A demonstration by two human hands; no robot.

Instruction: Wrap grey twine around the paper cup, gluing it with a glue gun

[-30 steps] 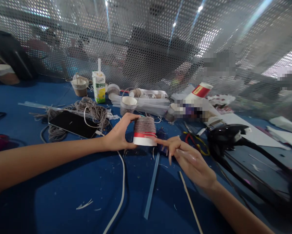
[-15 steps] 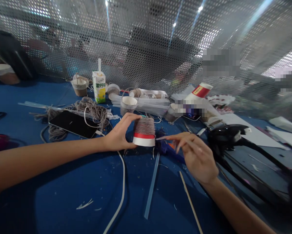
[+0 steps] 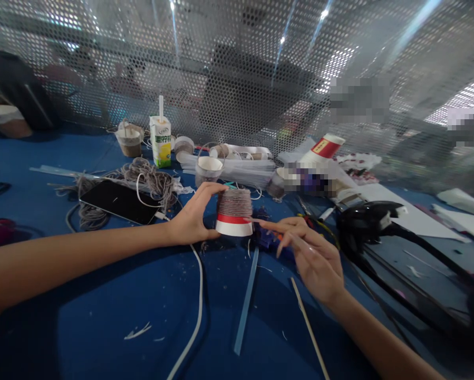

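An upside-down paper cup (image 3: 234, 228), white with a red band, has grey yarn (image 3: 235, 203) wound in rows around its upper part. My left hand (image 3: 195, 216) is closed around the cup's left side. From the right, my right hand (image 3: 311, 253) reaches in with the index finger stretched out and its tip at the red band. Its other fingers are loosely bent and apart, with nothing clearly visible in them. A blue glue gun (image 3: 266, 240) lies behind this hand, partly hidden. Below the cup lies a translucent glue stick (image 3: 247, 301).
A white cable (image 3: 199, 306) and a wooden stick (image 3: 310, 330) lie in front. Left are a phone (image 3: 118, 200), loose grey yarn (image 3: 150, 179) and a drink carton (image 3: 161, 142). A yarn-wrapped cup (image 3: 209, 169) stands behind. A black object (image 3: 367, 221) sits at right, before a perforated metal screen (image 3: 237, 79).
My right index fingertip has moved left and slightly up, from beside the cup's rim onto the red band. My left hand keeps hold of the cup, almost unmoved.
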